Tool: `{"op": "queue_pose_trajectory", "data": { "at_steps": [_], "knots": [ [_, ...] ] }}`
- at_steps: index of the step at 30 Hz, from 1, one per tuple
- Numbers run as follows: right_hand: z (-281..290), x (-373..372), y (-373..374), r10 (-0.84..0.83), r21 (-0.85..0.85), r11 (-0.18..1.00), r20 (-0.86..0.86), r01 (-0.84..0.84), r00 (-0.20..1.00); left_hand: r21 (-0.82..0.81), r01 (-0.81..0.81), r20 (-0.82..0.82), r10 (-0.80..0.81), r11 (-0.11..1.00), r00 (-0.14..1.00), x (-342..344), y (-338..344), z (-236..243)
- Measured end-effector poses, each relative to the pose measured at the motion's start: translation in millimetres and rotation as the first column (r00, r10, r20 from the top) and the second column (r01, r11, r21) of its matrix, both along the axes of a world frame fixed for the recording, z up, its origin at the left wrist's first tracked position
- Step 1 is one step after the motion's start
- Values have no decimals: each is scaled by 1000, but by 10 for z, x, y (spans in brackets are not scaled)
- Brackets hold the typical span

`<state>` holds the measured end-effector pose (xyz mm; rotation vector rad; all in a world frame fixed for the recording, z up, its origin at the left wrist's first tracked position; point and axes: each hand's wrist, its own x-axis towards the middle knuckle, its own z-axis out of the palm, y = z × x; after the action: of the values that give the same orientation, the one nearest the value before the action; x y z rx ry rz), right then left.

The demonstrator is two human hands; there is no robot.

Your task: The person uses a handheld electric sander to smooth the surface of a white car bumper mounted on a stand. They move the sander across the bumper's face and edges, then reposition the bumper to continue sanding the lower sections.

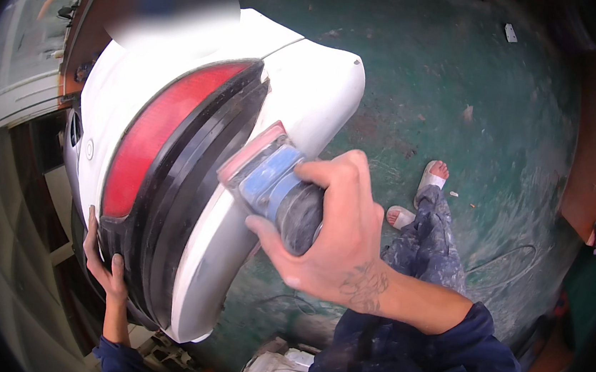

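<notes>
Handheld sander [271,176], blue and black with a reddish pad, is sitting in the person's right hand [329,239], just over the boundary between a ridged black trim panel [193,154] and a white body panel [214,271] of a vehicle. The right hand is closing around the sander's rounded black end, thumb on the near side and index finger curling over the far side; its pad is tilting toward the upper left, and whether it is touching the vehicle cannot be told. Beside the trim, a long red tail lamp [160,130] is curving along the white bodywork [288,63]. The left hand [106,275] is resting at the near end of this lamp, fingers extending along the bodywork's edge and thumb standing apart against the black trim. Dark blue sleeves [472,353] are covering both forearms. Farther out, dusty trousers [428,249] and pale sandals [431,177] are showing on the green floor [420,112], a thin looping cord or hose [512,272] is lying near them, and a brown panel [593,143] is standing at the right.
</notes>
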<state>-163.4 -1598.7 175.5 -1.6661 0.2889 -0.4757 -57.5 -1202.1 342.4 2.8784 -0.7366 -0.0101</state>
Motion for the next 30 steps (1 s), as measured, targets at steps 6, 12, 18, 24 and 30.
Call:
{"op": "queue_pose_trajectory", "data": {
  "at_steps": [6,12,18,24,30],
  "knots": [
    [135,-347,307,168,120,979,-18,-165,986,0,10,8,-10,1000,1000,-19,85,-32],
    [-282,260,-364,-7,78,997,-187,22,982,14,9,10,-9,1000,1000,-20,73,10],
    [-176,84,-207,22,137,990,-237,11,971,5,5,5,-5,1000,1000,1,60,-14],
    [-176,273,-294,-59,70,995,-152,70,987,-19,-1,2,1,1000,1000,-26,39,-25],
    [-231,172,-229,-37,49,998,-193,48,980,-6,13,-5,-13,1000,1000,8,-2,-23]
  ]
}}
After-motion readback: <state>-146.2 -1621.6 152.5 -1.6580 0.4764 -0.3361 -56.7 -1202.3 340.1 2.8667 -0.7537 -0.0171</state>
